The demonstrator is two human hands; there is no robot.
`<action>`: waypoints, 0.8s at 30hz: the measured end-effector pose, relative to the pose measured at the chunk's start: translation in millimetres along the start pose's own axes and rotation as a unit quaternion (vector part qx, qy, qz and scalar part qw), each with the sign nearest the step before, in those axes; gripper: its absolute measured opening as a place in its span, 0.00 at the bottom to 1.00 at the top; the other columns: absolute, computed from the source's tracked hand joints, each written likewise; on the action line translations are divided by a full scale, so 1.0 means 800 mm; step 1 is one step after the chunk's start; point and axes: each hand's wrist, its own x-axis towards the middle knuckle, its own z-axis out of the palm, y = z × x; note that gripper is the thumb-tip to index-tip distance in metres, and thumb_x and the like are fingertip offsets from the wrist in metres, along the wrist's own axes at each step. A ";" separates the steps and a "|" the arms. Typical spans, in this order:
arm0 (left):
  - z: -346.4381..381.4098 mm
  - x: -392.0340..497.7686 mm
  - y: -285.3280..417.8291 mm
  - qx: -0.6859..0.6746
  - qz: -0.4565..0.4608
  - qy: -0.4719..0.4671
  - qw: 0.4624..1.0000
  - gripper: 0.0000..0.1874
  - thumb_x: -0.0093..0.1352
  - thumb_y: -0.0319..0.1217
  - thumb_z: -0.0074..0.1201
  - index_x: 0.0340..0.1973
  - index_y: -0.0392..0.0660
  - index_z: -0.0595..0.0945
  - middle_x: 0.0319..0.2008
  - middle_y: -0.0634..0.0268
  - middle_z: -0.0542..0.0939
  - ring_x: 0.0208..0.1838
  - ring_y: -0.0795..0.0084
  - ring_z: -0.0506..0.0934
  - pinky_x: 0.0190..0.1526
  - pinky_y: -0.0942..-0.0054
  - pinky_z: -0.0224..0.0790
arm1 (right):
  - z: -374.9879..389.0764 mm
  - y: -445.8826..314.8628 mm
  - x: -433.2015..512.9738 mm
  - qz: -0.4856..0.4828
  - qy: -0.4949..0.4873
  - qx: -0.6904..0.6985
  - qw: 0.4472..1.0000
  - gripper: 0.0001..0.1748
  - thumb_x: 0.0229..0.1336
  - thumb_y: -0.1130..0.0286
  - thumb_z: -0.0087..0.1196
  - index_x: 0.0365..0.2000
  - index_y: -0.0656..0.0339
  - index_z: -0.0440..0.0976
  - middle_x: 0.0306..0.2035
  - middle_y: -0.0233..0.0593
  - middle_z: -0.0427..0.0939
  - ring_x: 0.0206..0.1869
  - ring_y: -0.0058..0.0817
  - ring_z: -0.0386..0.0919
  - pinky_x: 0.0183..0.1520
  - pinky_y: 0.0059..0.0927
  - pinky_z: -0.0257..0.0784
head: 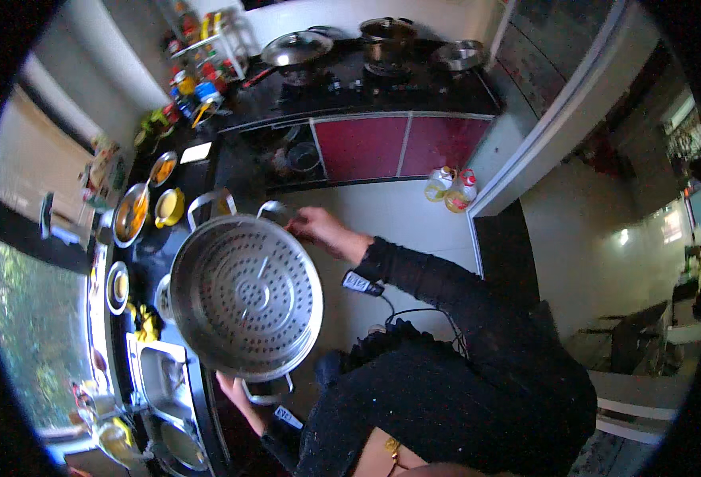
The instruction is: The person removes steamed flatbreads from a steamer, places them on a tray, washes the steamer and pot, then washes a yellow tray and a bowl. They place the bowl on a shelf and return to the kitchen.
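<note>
A large steel steamer pot (246, 298) with a perforated bottom is held up between my two hands, its open top towards me. My right hand (320, 229) grips it by a loop handle at the upper right of its rim. At the pot's lower edge my left hand (237, 390) holds on beside another loop handle, its fingers partly hidden behind the pot. Another loop handle shows at the upper left; whether it belongs to a second vessel behind, I cannot tell.
Left of the pot runs a dark counter with bowls of orange food (130, 214), a yellow cup (170, 207), yellow gloves or cloth (145, 322) and a steel sink (163, 378). Lidded pans (297, 49) stand on the far stove. Oil bottles (461, 192) stand on the floor.
</note>
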 end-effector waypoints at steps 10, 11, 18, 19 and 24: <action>0.420 0.243 0.073 -0.081 -0.172 -0.219 0.957 0.20 0.61 0.21 0.44 0.51 0.38 0.70 0.43 0.60 0.76 0.43 0.68 0.77 0.43 0.72 0.72 | -0.390 -0.105 -0.049 -0.091 0.242 0.038 0.965 0.14 0.54 0.72 0.52 0.42 0.65 0.75 0.39 0.34 0.78 0.40 0.22 0.73 0.45 0.26 0.68; 0.460 0.261 0.076 -0.124 -0.206 -0.262 0.935 0.20 0.61 0.20 0.44 0.51 0.39 0.70 0.43 0.60 0.76 0.43 0.67 0.77 0.43 0.70 0.73 | -0.420 -0.108 -0.055 -0.101 0.247 -0.012 0.964 0.15 0.55 0.70 0.51 0.43 0.64 0.74 0.39 0.33 0.77 0.41 0.22 0.73 0.45 0.26 0.68; 0.742 0.396 0.075 -0.260 -0.214 -0.386 0.859 0.26 0.59 0.15 0.44 0.55 0.41 0.67 0.47 0.56 0.76 0.47 0.61 0.77 0.45 0.64 0.75 | -0.662 -0.143 -0.028 -0.078 0.356 0.107 0.925 0.19 0.62 0.66 0.47 0.49 0.68 0.70 0.44 0.40 0.76 0.43 0.26 0.74 0.46 0.26 0.70; 0.779 0.419 0.076 -0.229 -0.221 -0.383 0.867 0.27 0.59 0.15 0.44 0.56 0.41 0.66 0.49 0.55 0.75 0.48 0.60 0.77 0.45 0.63 0.75 | -0.691 -0.142 -0.024 -0.080 0.373 0.070 0.922 0.19 0.61 0.66 0.47 0.49 0.68 0.70 0.44 0.40 0.76 0.42 0.26 0.74 0.45 0.26 0.70; 0.872 0.462 0.086 -0.234 -0.279 -0.386 0.848 0.27 0.57 0.14 0.43 0.54 0.41 0.65 0.49 0.52 0.74 0.48 0.57 0.77 0.41 0.60 0.78 | -0.790 -0.137 -0.024 -0.097 0.387 0.108 0.910 0.21 0.62 0.61 0.49 0.50 0.65 0.69 0.46 0.38 0.75 0.45 0.26 0.74 0.48 0.27 0.70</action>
